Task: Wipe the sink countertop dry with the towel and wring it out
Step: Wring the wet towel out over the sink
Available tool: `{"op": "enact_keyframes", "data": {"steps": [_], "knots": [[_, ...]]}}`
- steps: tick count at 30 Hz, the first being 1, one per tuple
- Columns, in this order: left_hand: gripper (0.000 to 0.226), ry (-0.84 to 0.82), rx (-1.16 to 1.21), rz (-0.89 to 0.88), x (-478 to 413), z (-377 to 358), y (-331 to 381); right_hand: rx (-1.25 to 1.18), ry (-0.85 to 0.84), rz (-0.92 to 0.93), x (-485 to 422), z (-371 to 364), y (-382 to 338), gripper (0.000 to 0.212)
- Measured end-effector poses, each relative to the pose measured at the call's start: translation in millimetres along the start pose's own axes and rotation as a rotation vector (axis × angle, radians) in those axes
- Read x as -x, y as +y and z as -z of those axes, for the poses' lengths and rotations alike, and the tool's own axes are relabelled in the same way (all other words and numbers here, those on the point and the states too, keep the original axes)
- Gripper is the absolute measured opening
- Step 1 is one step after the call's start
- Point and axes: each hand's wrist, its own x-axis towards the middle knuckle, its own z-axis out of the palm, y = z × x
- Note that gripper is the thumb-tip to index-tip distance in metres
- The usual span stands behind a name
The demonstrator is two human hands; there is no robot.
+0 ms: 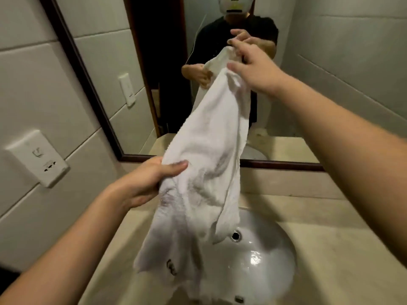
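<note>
Above the sink (271, 267): towel (204, 164) hangs lengthwise.
Right hand (255, 69): raised, fingers (236, 67) seemingly pinching its top edge.
Left hand (149, 179): lower, fingers (176, 167) curled round its side.

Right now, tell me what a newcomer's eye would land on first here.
The white towel hangs long and crumpled over the sink basin, centre frame. The right hand pinches its top end up high by the mirror, while the left hand grips its edge lower down on the left.
</note>
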Motion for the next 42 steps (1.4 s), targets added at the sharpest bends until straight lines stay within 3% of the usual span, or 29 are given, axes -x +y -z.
{"op": "enact_keyframes", "data": {"steps": [2, 5, 9, 12, 15, 17, 21, 23, 28, 31, 33, 35, 37, 39, 41, 42], "knots": [[0.041, 0.012, 0.225, 0.043, -4, -7, 1, 0.051, -0.016, -0.023, 31, -19, 12, 0.063], [0.032, 0.074, 0.272, 0.024, -11, -12, 0, -0.182, -0.1, -0.06, 119, -59, 31, 0.023], [0.027, 0.123, 0.264, -0.024, -13, -19, -9, -0.401, -0.407, -0.448, 215, -110, 74, 0.048], [0.031, 0.079, 0.299, -0.049, -5, -25, -14, -0.471, -0.577, -0.609, 247, -155, 101, 0.065], [0.03, 0.018, 0.356, -0.077, 6, -29, -10, -0.604, -0.549, -0.718, 251, -187, 108, 0.085], [0.029, 0.026, 0.373, -0.097, 10, -27, -4, -0.67, -0.514, -0.772, 247, -198, 113, 0.084], [0.037, 0.048, 0.328, -0.166, 12, -17, 13, -0.63, -0.615, -0.823, 243, -196, 124, 0.085], [0.036, 0.076, 0.334, -0.184, 10, -9, 17, -0.628, -0.603, -0.852, 241, -190, 132, 0.088], [0.027, 0.035, 0.302, -0.183, 4, 1, 23, -0.942, -0.498, -0.802, 237, -169, 139, 0.058], [0.028, 0.059, 0.222, -0.215, 7, 18, 33, -0.97, -0.378, -0.68, 229, -151, 142, 0.024], [0.033, 0.098, 0.128, -0.21, 8, 32, 37, -1.156, -0.22, -0.631, 217, -131, 140, 0.021], [0.038, 0.131, 0.05, -0.189, 9, 47, 40, -1.263, -0.04, -0.571, 201, -109, 135, 0.033], [0.038, 0.201, 0.087, -0.137, 8, 72, 42, -1.291, 0.141, -0.49, 185, -79, 122, 0.01], [0.048, 0.08, 0.231, -0.044, 17, 93, 36, -1.411, 0.255, -0.378, 175, -51, 110, 0.017], [0.058, 0.088, 0.24, -0.126, 20, 99, 12, -1.408, 0.184, -0.388, 173, -39, 100, 0.018], [0.051, 0.121, 0.221, -0.118, 17, 102, -2, -1.285, 0.056, -0.44, 174, -41, 100, 0.025]]}}
